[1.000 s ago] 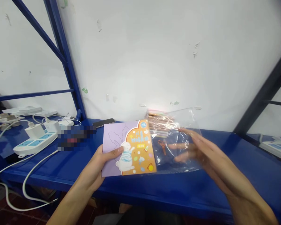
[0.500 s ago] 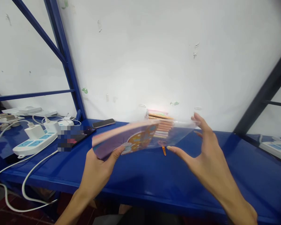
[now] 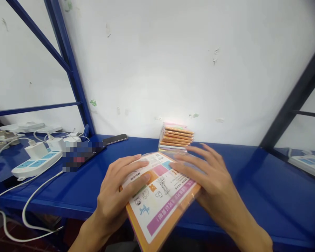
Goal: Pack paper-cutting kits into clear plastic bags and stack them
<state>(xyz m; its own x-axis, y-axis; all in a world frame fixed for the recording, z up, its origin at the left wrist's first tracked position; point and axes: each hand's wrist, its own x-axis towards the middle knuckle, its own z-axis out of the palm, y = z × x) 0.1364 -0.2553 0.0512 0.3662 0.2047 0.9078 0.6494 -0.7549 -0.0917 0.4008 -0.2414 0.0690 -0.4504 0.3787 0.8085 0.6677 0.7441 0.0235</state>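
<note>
Head view: 2 hands over a blue shelf, both on a booklet in clear plastic, back cover up, orange border, white panel with small animal drawings.

Left hand: palm down on the booklet's left side, fingers and thumb lying flat across the cover, fairly wide. Right hand: palm down on the upper right part, fingers spread wide. Can't tell if any fingers hook under the edges, so real grip unclear.

Booklet lies tilted, between the hands, lower corner past the shelf's front edge. Top edge just in front of a stack of thin orange-edged packs; can't tell if touching. Stack sits on the shelf against a white wall.

Further left on the shelf: phone, pixelated blurred object, power strip with charger, white cables.
</note>
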